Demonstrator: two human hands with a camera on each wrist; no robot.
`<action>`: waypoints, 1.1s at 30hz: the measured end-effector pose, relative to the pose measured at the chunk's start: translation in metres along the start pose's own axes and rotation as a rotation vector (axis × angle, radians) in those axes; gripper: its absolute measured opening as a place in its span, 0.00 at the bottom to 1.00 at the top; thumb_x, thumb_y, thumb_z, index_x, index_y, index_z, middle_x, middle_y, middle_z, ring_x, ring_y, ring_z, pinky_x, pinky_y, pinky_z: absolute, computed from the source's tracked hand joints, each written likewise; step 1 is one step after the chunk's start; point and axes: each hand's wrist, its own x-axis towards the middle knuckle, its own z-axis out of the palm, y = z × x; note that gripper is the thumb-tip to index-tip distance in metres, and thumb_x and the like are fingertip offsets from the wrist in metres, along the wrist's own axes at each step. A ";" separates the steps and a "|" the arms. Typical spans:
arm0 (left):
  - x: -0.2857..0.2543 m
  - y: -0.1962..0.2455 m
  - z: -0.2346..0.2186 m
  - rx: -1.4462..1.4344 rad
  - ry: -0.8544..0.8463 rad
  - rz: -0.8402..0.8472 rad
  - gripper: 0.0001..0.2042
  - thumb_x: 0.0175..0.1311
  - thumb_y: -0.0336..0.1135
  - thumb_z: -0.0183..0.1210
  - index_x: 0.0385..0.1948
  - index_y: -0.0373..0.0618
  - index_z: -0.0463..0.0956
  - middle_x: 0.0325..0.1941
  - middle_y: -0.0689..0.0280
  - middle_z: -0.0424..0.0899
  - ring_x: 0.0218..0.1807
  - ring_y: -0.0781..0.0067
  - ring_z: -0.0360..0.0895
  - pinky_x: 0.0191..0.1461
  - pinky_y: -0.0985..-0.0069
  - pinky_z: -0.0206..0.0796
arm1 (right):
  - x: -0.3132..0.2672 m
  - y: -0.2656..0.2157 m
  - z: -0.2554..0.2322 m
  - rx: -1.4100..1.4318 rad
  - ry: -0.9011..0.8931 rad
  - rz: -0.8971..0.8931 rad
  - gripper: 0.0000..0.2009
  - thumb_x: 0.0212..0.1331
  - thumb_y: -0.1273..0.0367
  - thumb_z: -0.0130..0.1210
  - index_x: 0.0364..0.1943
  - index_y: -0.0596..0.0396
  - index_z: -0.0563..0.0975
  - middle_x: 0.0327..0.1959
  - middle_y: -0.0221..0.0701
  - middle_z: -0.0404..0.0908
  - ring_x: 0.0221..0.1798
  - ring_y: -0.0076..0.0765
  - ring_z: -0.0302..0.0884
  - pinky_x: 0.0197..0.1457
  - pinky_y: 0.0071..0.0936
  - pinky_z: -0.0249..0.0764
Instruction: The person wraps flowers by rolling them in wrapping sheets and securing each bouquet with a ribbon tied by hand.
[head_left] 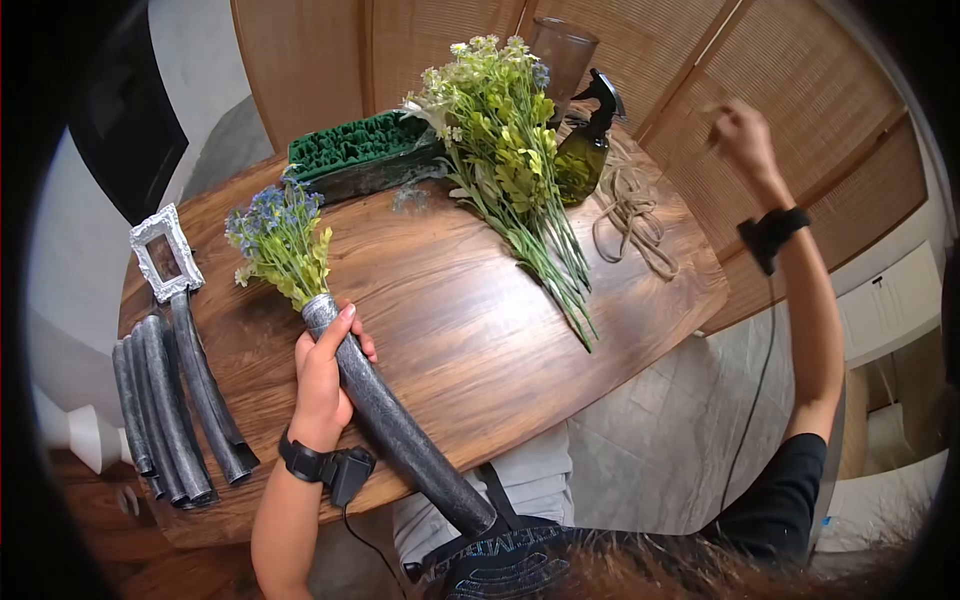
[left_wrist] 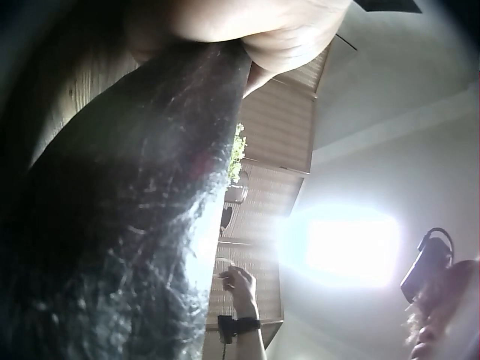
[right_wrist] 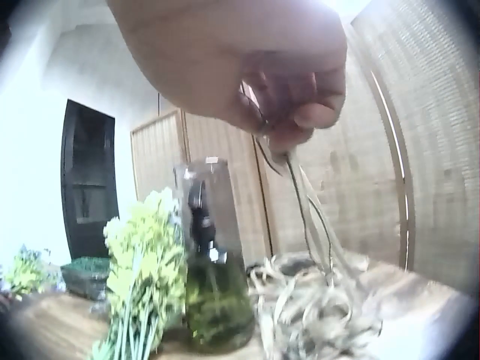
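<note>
My left hand (head_left: 325, 370) grips a long dark grey, silvery-streaked wrapping paper roll (head_left: 405, 425) near its upper end, fingers and thumb curled round it. Blue and white flowers with green leaves (head_left: 275, 240) stick out of the roll's top. Its lower end reaches back to the person's lap, and in the left wrist view the roll (left_wrist: 142, 217) fills much of the picture. Raised high at the right, my right hand (head_left: 740, 135) pinches strands of beige twine (right_wrist: 300, 195). These strands hang down to a loose twine heap (right_wrist: 315, 322) on the table.
A bunch of white flowers with long green stems (head_left: 520, 180) lies mid-table. Behind it stand a green spray bottle (head_left: 580, 165), a clear vase (head_left: 562, 55) and a tray of green foam (head_left: 360, 150). More grey rolls (head_left: 165, 410) and a white ornate frame (head_left: 165, 255) lie left.
</note>
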 end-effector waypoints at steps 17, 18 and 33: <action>-0.001 0.000 -0.003 0.035 -0.037 -0.018 0.09 0.62 0.35 0.59 0.36 0.43 0.69 0.25 0.69 0.72 0.23 0.77 0.73 0.26 0.79 0.67 | 0.021 -0.138 -0.077 0.727 -0.155 -0.173 0.13 0.67 0.68 0.46 0.49 0.61 0.75 0.27 0.25 0.76 0.27 0.17 0.68 0.33 0.16 0.64; 0.000 0.000 -0.005 0.025 -0.051 -0.031 0.09 0.61 0.34 0.59 0.36 0.43 0.69 0.24 0.69 0.73 0.23 0.76 0.73 0.26 0.78 0.67 | 0.019 -0.145 -0.068 0.743 -0.176 -0.175 0.13 0.67 0.68 0.46 0.49 0.61 0.75 0.27 0.25 0.76 0.27 0.17 0.68 0.33 0.16 0.64; 0.002 0.036 -0.016 -0.125 -0.015 0.109 0.09 0.62 0.35 0.58 0.38 0.44 0.70 0.26 0.70 0.72 0.24 0.77 0.72 0.27 0.78 0.67 | -0.106 -0.264 0.043 0.604 -0.160 -0.452 0.18 0.70 0.60 0.40 0.35 0.59 0.75 0.23 0.26 0.73 0.25 0.19 0.69 0.28 0.17 0.62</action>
